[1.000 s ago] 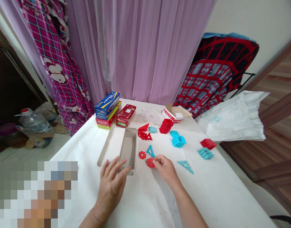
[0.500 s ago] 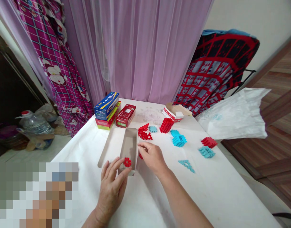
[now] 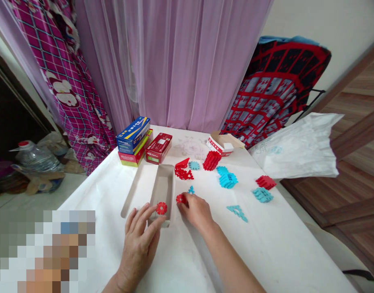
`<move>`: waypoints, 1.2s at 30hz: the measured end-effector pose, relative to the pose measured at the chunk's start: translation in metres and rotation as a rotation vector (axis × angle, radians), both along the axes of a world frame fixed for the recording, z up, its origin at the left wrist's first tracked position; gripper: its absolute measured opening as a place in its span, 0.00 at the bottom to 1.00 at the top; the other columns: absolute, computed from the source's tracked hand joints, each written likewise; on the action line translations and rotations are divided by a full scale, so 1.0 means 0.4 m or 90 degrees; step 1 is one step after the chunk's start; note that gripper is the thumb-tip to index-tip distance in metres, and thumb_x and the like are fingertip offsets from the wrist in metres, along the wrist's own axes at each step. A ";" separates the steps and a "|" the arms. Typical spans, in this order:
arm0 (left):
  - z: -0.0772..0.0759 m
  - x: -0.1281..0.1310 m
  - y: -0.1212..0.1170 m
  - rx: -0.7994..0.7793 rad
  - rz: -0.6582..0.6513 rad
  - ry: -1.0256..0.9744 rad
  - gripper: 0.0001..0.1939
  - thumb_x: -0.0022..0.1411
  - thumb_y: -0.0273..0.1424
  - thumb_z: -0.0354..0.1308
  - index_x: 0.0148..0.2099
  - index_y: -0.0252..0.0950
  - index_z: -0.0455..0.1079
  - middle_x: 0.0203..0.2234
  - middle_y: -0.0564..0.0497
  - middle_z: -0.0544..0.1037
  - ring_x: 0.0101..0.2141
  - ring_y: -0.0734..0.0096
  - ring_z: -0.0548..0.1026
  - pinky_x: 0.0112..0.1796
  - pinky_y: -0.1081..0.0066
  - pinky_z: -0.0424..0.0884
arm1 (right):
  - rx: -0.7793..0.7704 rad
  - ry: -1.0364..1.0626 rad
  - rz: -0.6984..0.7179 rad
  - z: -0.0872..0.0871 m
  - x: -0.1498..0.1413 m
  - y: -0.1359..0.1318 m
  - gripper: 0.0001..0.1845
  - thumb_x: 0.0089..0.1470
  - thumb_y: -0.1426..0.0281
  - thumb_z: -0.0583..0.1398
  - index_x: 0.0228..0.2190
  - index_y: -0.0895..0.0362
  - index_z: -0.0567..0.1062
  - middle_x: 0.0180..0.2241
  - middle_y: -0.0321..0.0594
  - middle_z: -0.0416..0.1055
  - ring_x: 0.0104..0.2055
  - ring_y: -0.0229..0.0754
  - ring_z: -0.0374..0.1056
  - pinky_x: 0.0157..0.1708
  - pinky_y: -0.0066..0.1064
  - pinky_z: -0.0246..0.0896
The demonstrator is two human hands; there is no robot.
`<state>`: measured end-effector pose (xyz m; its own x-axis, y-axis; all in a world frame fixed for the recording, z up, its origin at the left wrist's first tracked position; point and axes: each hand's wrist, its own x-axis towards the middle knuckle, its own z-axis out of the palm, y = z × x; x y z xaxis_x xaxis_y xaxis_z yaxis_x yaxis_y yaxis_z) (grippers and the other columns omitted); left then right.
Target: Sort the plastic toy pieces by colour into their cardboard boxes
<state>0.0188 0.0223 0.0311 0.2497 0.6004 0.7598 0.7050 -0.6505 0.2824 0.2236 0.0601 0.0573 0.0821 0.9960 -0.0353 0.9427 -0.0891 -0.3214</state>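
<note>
Over to the lilac curtain [image 3: 193, 61]! Just left of it, magenta patterned fabric [image 3: 58, 81]; farther left, low down, a red-capped water bottle [image 3: 38, 158]! Right of the curtain, red-and-black cloth [image 3: 268, 85]; lower and farther right, a white bag [image 3: 300, 148]!

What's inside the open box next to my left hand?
One red notched disc shows in the near end of the open box, with grey bottom beyond it. The left hand covers part of that end, so anything beneath its fingers can't be seen.
</note>
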 end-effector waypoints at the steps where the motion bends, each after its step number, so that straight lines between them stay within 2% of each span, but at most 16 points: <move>1: -0.001 -0.001 0.001 0.003 -0.001 0.004 0.17 0.61 0.20 0.56 0.48 0.45 0.73 0.52 0.46 0.76 0.59 0.61 0.68 0.60 0.53 0.58 | -0.015 -0.010 -0.003 0.004 -0.005 0.004 0.12 0.59 0.64 0.58 0.42 0.52 0.77 0.38 0.44 0.79 0.39 0.47 0.75 0.33 0.31 0.57; 6: -0.001 -0.001 0.003 0.002 0.001 -0.004 0.17 0.61 0.21 0.55 0.47 0.45 0.73 0.52 0.47 0.76 0.58 0.61 0.69 0.60 0.54 0.58 | -0.055 -0.008 -0.042 0.006 -0.002 0.022 0.15 0.54 0.62 0.61 0.42 0.54 0.75 0.37 0.45 0.80 0.38 0.48 0.75 0.31 0.32 0.55; 10: 0.002 0.002 0.000 -0.009 0.002 -0.017 0.16 0.61 0.21 0.55 0.47 0.45 0.73 0.52 0.48 0.76 0.58 0.62 0.69 0.60 0.55 0.58 | -0.026 0.067 -0.058 -0.005 0.031 0.011 0.05 0.54 0.65 0.59 0.32 0.51 0.75 0.30 0.37 0.78 0.34 0.44 0.72 0.28 0.29 0.51; 14: 0.003 0.005 -0.002 -0.012 0.003 -0.021 0.16 0.62 0.21 0.55 0.47 0.45 0.73 0.51 0.48 0.76 0.58 0.62 0.69 0.60 0.55 0.58 | 0.040 0.309 -0.061 0.015 0.063 -0.003 0.10 0.53 0.63 0.57 0.23 0.53 0.71 0.19 0.32 0.70 0.24 0.38 0.65 0.25 0.28 0.50; 17: 0.001 0.005 0.000 -0.008 0.002 -0.018 0.16 0.62 0.22 0.55 0.47 0.45 0.73 0.51 0.48 0.76 0.58 0.62 0.68 0.61 0.56 0.57 | 0.112 0.491 -0.053 0.060 0.050 0.018 0.13 0.51 0.59 0.57 0.23 0.54 0.70 0.18 0.31 0.65 0.22 0.36 0.61 0.24 0.27 0.51; 19: 0.001 0.005 0.001 -0.010 0.002 -0.022 0.15 0.62 0.22 0.55 0.47 0.45 0.74 0.51 0.48 0.77 0.58 0.63 0.68 0.61 0.56 0.57 | 0.130 0.543 -0.042 0.092 0.020 0.050 0.13 0.50 0.58 0.58 0.24 0.55 0.70 0.18 0.30 0.65 0.22 0.36 0.60 0.24 0.27 0.51; 22: 0.005 0.007 0.001 -0.013 0.004 -0.028 0.15 0.63 0.22 0.55 0.47 0.45 0.74 0.50 0.49 0.77 0.58 0.64 0.68 0.61 0.57 0.57 | 0.103 0.499 -0.035 0.126 -0.034 0.104 0.12 0.51 0.61 0.59 0.24 0.55 0.71 0.19 0.31 0.67 0.23 0.36 0.62 0.26 0.27 0.53; 25: 0.012 0.012 0.000 -0.012 0.007 -0.028 0.14 0.63 0.23 0.54 0.46 0.45 0.74 0.49 0.50 0.78 0.57 0.65 0.69 0.61 0.59 0.56 | 0.081 0.350 -0.074 0.135 -0.056 0.133 0.09 0.52 0.62 0.60 0.29 0.54 0.76 0.25 0.35 0.75 0.29 0.39 0.68 0.30 0.28 0.56; 27: 0.014 0.012 0.000 -0.011 0.010 -0.031 0.14 0.63 0.23 0.54 0.46 0.45 0.74 0.49 0.50 0.78 0.57 0.66 0.70 0.61 0.60 0.56 | 0.092 0.256 -0.112 0.129 -0.043 0.130 0.10 0.55 0.61 0.59 0.35 0.52 0.78 0.29 0.37 0.77 0.33 0.42 0.71 0.33 0.29 0.56; 30: 0.010 0.003 0.003 -0.002 0.007 -0.005 0.15 0.62 0.21 0.54 0.46 0.44 0.73 0.50 0.49 0.77 0.58 0.65 0.69 0.61 0.59 0.56 | 0.103 0.197 -0.151 0.097 0.003 0.101 0.12 0.57 0.61 0.56 0.37 0.50 0.78 0.28 0.36 0.77 0.33 0.42 0.71 0.32 0.29 0.54; 36: -0.003 -0.021 0.011 0.032 -0.013 0.080 0.19 0.60 0.19 0.55 0.50 0.43 0.72 0.52 0.46 0.75 0.60 0.62 0.65 0.61 0.57 0.56 | 0.060 0.224 -0.169 -0.032 0.091 0.006 0.14 0.56 0.60 0.54 0.30 0.51 0.77 0.21 0.33 0.73 0.25 0.40 0.67 0.26 0.28 0.50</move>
<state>0.0104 0.0269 0.0299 0.3571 0.5564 0.7503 0.7189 -0.6765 0.1595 0.2602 0.0627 0.0444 0.3347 0.9422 -0.0166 0.7226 -0.2679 -0.6372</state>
